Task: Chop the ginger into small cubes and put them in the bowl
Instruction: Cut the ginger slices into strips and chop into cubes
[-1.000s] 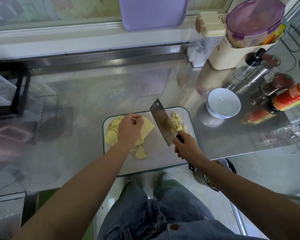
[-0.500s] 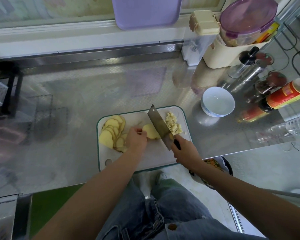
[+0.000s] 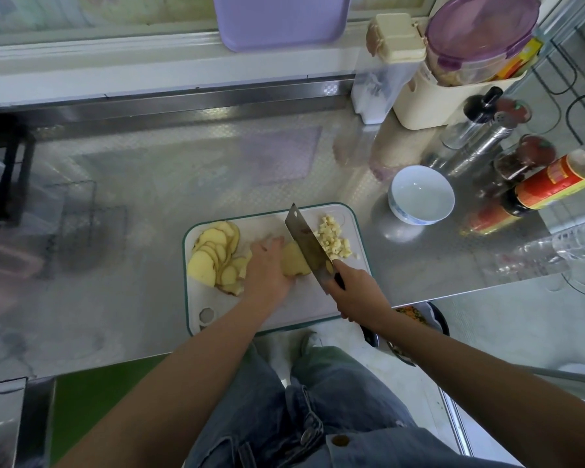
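A pale yellow piece of ginger (image 3: pixel 296 264) lies at the middle of the white cutting board (image 3: pixel 304 300), in the centre of the frame. The left hand (image 3: pixel 267 270) lies against its left side; the fingers are blurred, so I cannot tell whether they curl round it or press flat. The cleaver (image 3: pixel 305 244) stands on the ginger's right edge, its blade running up and left, and the right hand (image 3: pixel 356 293) is wrapped round its dark handle. Right of the blade sits a heap of small ginger cubes (image 3: pixel 333 237). A fan of ginger slices (image 3: pixel 213 258) fills the board's left side. The white bowl (image 3: pixel 421 194) stands on the steel bench (image 3: pixel 149 184), up and right of the board, apart from it.
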Action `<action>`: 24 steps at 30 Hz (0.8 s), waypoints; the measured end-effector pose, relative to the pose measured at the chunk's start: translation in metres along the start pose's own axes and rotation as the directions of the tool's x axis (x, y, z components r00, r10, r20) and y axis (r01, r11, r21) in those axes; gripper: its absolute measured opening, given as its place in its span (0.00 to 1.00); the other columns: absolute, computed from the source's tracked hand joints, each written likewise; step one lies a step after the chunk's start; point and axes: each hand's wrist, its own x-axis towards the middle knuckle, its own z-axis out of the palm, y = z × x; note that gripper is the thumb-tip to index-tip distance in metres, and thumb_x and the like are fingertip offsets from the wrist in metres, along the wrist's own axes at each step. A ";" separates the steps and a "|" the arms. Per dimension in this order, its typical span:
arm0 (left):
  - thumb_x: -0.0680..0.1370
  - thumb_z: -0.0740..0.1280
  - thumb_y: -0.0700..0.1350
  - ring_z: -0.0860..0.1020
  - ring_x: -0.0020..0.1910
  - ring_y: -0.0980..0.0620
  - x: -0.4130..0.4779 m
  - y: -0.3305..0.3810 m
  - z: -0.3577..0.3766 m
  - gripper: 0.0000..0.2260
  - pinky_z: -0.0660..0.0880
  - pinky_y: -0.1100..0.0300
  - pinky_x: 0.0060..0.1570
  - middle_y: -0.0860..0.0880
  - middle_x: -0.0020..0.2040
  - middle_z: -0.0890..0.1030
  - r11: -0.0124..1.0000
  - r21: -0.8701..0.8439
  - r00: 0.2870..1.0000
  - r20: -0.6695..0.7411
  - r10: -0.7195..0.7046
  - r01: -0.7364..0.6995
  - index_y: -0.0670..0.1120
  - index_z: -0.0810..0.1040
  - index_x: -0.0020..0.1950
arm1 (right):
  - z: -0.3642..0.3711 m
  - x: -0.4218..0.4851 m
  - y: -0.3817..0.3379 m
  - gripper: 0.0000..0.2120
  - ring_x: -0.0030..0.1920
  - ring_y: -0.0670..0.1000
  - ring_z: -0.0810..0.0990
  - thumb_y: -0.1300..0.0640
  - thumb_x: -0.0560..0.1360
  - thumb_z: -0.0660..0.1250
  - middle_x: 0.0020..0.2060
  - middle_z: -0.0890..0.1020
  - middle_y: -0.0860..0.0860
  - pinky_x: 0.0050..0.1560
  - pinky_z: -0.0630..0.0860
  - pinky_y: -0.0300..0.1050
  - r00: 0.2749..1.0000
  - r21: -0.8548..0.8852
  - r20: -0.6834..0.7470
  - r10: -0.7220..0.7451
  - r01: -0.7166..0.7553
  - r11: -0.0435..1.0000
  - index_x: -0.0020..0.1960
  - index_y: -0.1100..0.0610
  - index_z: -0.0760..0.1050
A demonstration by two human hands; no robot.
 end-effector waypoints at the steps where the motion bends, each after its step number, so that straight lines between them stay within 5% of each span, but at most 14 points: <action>1: 0.69 0.75 0.50 0.73 0.59 0.44 0.001 0.000 0.001 0.36 0.72 0.55 0.57 0.42 0.66 0.64 0.996 0.073 0.999 0.011 0.041 -0.042 0.50 0.62 0.73 | -0.001 0.000 0.000 0.08 0.31 0.55 0.81 0.49 0.80 0.57 0.36 0.81 0.55 0.35 0.81 0.54 1.000 -0.024 -0.012 -0.004 0.004 1.000 0.48 0.54 0.69; 4: 0.69 0.75 0.54 0.74 0.56 0.45 0.005 0.000 0.001 0.33 0.76 0.55 0.52 0.43 0.62 0.64 0.956 0.265 0.992 0.037 0.117 -0.123 0.50 0.64 0.69 | -0.003 0.000 0.003 0.10 0.34 0.55 0.81 0.49 0.80 0.57 0.39 0.81 0.55 0.40 0.81 0.56 1.000 -0.049 -0.030 0.006 -0.008 0.999 0.51 0.55 0.69; 11: 0.71 0.72 0.43 0.69 0.55 0.46 0.029 -0.004 -0.012 0.34 0.74 0.53 0.51 0.45 0.59 0.65 0.843 0.321 0.888 0.317 0.333 -0.431 0.56 0.63 0.74 | -0.009 0.000 0.010 0.10 0.36 0.56 0.81 0.51 0.80 0.57 0.40 0.81 0.56 0.40 0.81 0.57 0.999 -0.051 -0.038 0.029 -0.031 0.998 0.55 0.57 0.70; 15: 0.70 0.73 0.43 0.70 0.56 0.47 0.027 -0.006 -0.009 0.34 0.74 0.54 0.53 0.46 0.59 0.66 0.876 0.317 0.922 0.257 0.290 -0.364 0.54 0.64 0.72 | -0.008 0.000 0.009 0.09 0.36 0.56 0.81 0.51 0.80 0.57 0.40 0.81 0.56 0.40 0.82 0.56 1.000 -0.054 -0.026 0.016 -0.017 0.998 0.54 0.56 0.70; 24: 0.69 0.70 0.63 0.72 0.56 0.47 0.015 0.002 0.007 0.30 0.67 0.54 0.55 0.46 0.58 0.72 0.873 0.451 0.977 -0.012 0.214 -0.185 0.47 0.69 0.62 | 0.000 0.002 0.004 0.09 0.32 0.56 0.78 0.49 0.80 0.57 0.32 0.77 0.54 0.35 0.76 0.50 0.996 -0.118 -0.076 -0.042 0.033 0.992 0.46 0.55 0.68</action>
